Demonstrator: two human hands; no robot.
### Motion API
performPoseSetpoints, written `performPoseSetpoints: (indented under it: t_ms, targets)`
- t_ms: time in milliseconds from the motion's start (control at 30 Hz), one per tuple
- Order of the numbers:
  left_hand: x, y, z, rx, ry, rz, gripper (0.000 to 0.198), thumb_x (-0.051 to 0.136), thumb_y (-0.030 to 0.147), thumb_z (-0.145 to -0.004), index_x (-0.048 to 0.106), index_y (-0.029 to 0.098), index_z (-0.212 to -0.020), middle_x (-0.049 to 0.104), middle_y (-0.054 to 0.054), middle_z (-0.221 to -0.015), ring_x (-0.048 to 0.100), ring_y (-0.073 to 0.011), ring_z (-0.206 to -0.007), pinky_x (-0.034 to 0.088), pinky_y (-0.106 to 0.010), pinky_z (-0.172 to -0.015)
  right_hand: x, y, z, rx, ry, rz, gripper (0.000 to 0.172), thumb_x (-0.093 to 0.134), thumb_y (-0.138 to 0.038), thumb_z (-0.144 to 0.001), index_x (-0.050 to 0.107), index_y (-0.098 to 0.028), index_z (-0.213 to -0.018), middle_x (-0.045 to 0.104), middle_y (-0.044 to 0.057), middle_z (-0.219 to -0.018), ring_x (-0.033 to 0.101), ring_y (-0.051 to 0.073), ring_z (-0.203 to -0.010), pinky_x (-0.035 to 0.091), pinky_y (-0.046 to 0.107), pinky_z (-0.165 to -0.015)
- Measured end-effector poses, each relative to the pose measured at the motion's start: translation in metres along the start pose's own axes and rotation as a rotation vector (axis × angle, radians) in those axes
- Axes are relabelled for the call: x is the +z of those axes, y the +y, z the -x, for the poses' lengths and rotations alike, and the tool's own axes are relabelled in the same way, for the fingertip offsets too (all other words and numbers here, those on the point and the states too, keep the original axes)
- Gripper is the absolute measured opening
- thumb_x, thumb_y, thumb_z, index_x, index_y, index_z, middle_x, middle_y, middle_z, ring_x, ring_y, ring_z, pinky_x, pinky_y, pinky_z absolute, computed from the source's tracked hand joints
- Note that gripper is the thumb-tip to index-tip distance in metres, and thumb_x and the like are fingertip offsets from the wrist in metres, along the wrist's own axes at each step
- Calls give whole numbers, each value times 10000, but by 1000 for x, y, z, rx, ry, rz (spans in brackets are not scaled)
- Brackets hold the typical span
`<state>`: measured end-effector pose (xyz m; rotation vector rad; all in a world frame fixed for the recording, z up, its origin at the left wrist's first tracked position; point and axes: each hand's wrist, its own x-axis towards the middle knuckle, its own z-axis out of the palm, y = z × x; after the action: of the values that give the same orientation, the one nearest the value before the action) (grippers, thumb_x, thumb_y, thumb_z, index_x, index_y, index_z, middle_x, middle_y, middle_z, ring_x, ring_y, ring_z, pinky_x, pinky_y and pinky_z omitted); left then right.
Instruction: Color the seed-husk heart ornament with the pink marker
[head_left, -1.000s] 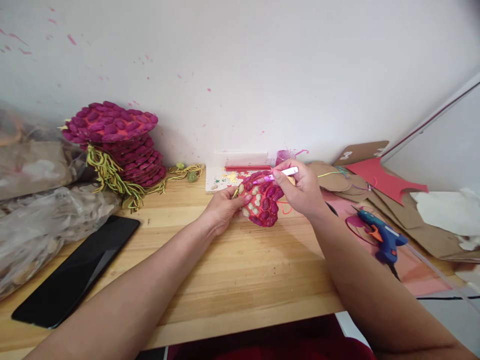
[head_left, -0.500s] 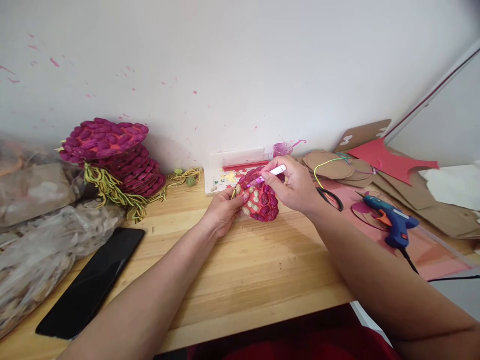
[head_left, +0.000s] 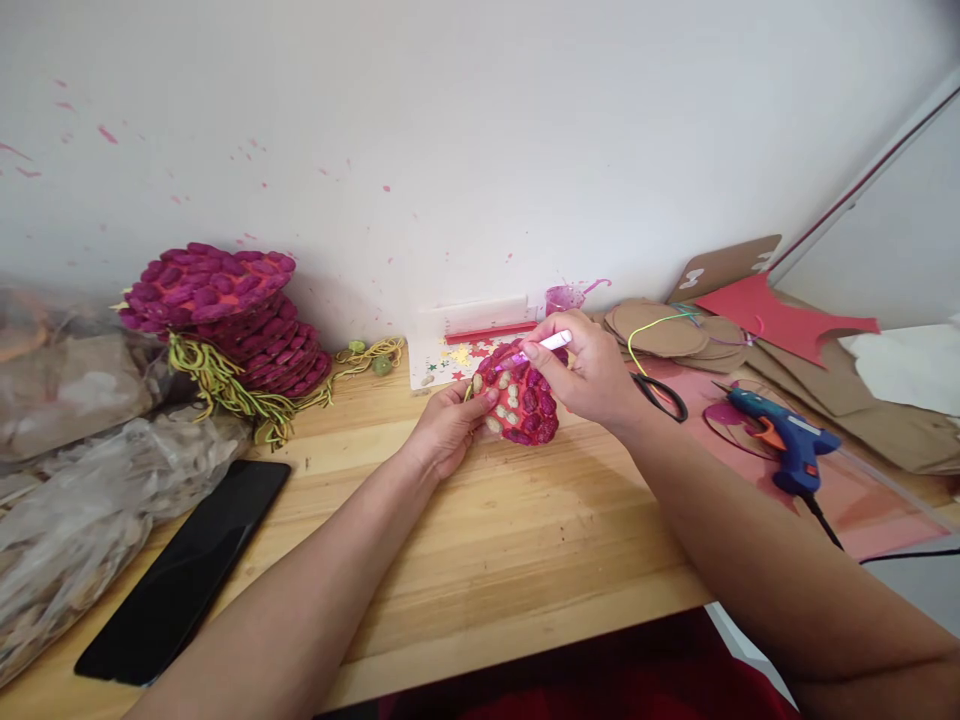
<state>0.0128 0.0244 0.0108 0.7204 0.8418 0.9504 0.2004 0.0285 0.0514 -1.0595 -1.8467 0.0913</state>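
Between my hands, above the wooden table, is a red disc covered in peanut shells, many magenta and several bare tan ones toward its left side. My left hand grips the disc's left edge, thumb on top. In my right hand is a white-handled paintbrush, pinched between thumb and fingers. Its magenta tip rests at the shells near the upper left of the disc; whether it presses on one is too small to tell. A white card with coloured stars lies just behind the disc.
Left: a stack of magenta shell discs with yellow-green yarn, a plastic bag and a black phone. Right: a blue glue gun, scissors, brown cardboard discs and red paper. A magenta-stained cup stands behind.
Both hands keep their hold, and the brush stays over the same part of the disc. The view has shifted very slightly.
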Motion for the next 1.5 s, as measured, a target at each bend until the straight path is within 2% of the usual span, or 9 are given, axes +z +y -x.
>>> performPoseSetpoints:
  t_ms: [200, 333, 600, 700, 900, 1067, 1233, 1500]
  targets:
    - [1, 0, -1, 9, 35, 7, 315, 915, 182, -622, 708, 128, -852, 747, -44, -748, 664, -127, -602, 543, -225, -578, 4, -5, 2, -26, -55, -10, 68, 636, -254, -898, 655, -216, -845, 695, 31, -837, 609, 188, -770, 426, 364, -776]
    - [0, -1, -1, 12, 29, 5, 324, 918, 194, -622, 712, 126, -862, 751, -50, -753, 663, -129, -599, 540, -225, -561, 4, -4, 2, -17, -34, 16, 80, 628, -262, -906, 663, -211, -855, 695, 37, -840, 608, 195, -791, 424, 365, -783]
    - [0, -2, -1, 34, 6, -8, 526, 990, 292, -482, 718, 114, -895, 762, -65, -763, 682, -154, -622, 576, -264, -590, -1, 2, 0, -2, 16, -5, 111, 610, -286, -924, 656, -206, -863, 701, 35, -815, 602, 193, -769, 423, 353, -746]
    - [0, -3, -1, 40, -1, -10, 570, 999, 322, -457, 717, 109, -904, 763, -71, -765, 677, -154, -614, 583, -276, -596, 0, 0, 0, 0, -15, -20, 107, 614, -279, -924, 665, -206, -865, 704, 32, -826, 606, 188, -773, 421, 349, -745]
    - [-1, -5, -2, 64, -5, -9, 584, 994, 318, -474, 713, 129, -950, 767, -58, -797, 683, -157, -625, 574, -279, -602, 0, 1, 0, 29, 18, -3, 120, 616, -291, -919, 662, -194, -866, 694, 40, -809, 598, 191, -766, 414, 350, -738]
    - [-2, -5, -3, 61, -20, -19, 594, 993, 329, -477, 712, 123, -957, 763, -57, -803, 683, -155, -631, 570, -280, -615, -1, 0, -1, 54, -33, -96, 116, 598, -292, -931, 636, -201, -869, 685, 28, -797, 597, 182, -757, 422, 333, -720]
    - [-1, -4, -1, 80, -13, -21, 573, 990, 326, -490, 709, 131, -950, 757, -44, -794, 666, -140, -614, 548, -261, -590, 0, 1, -1, 80, 16, -68, 123, 616, -302, -917, 648, -196, -863, 676, 25, -779, 588, 174, -728, 422, 329, -718]
    - [1, -4, 1, 75, -13, -16, 587, 995, 327, -474, 706, 132, -946, 761, -43, -798, 660, -132, -601, 538, -249, -571, -4, 0, -3, 101, -6, -52, 122, 622, -294, -898, 648, -194, -834, 663, 16, -757, 565, 154, -676, 413, 317, -693]
